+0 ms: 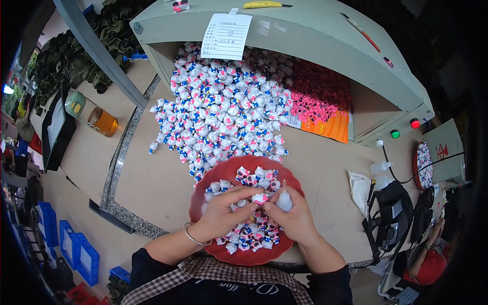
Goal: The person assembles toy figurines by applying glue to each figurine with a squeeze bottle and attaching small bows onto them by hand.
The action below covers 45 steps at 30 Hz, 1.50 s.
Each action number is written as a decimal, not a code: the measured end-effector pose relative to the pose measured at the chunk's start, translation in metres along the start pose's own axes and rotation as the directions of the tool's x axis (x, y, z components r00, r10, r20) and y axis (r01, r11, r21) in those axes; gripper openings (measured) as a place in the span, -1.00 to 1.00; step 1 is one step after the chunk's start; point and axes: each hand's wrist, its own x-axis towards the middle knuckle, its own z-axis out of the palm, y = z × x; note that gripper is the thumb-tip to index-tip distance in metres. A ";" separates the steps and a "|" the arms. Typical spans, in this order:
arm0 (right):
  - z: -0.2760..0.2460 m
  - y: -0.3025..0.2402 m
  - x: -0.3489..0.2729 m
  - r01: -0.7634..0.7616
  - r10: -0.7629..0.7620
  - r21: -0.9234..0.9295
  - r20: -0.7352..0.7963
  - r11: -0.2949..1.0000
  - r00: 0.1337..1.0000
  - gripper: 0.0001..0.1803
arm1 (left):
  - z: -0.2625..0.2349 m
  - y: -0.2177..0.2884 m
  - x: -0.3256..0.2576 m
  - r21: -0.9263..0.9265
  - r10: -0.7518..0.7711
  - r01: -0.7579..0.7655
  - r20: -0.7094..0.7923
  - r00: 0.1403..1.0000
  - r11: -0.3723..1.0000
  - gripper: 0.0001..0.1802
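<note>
Over a red scalloped bowl (pixel 197 195), my left hand (pixel 226 208) is closed, pinching a small white-and-pink cat-like figurine (pixel 260 198) between thumb and fingers. My right hand (pixel 297 216) is wrapped round a small translucent squeeze bottle (pixel 284 202), its thin nozzle pointing up. The right thumb and fingertips come close to the figurine; whether they touch it I cannot tell. Beneath both hands the bowl holds many similar figurines (pixel 252 239), several with dark glasses-like parts on them.
A large heap of white, blue and pink figurines (pixel 223 112) spreads from under a grey-green shelf (pixel 325 35). Small pink pieces (pixel 317 109) lie beside it on an orange sheet (pixel 325 130). A jar of amber liquid (pixel 101 122) stands left; a black bag (pixel 394 216) lies right.
</note>
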 end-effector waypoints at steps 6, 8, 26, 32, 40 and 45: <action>0.004 0.026 0.019 0.315 -0.315 -0.014 -0.081 0.949 0.946 -0.87 | 0.014 0.006 -0.004 0.078 0.013 -0.023 0.124 0.992 0.997 -0.66; 0.001 0.010 0.010 0.035 -0.030 0.133 -0.045 0.990 0.999 -0.84 | 0.004 0.004 0.000 -0.082 -0.032 0.034 0.032 0.999 0.996 -0.66; -0.003 0.002 0.009 0.062 -0.082 0.188 0.103 0.980 0.991 -0.73 | 0.001 -0.004 0.001 -0.155 -0.070 0.063 -0.035 0.997 0.986 -0.64; 0.000 0.010 0.007 0.273 -0.281 0.209 0.008 0.939 0.960 -0.73 | 0.001 -0.002 0.003 -0.206 -0.136 0.117 -0.080 0.988 0.972 -0.64; -0.007 0.007 0.007 0.258 -0.255 0.022 -0.086 0.966 0.963 -0.83 | -0.002 -0.008 0.004 -0.402 -0.209 0.174 -0.044 0.977 0.899 -0.63; -0.043 -0.010 0.001 0.194 -0.179 0.047 -0.226 0.980 0.958 -0.89 | -0.008 -0.006 0.008 -0.636 -0.262 0.150 -0.085 0.961 0.757 -0.63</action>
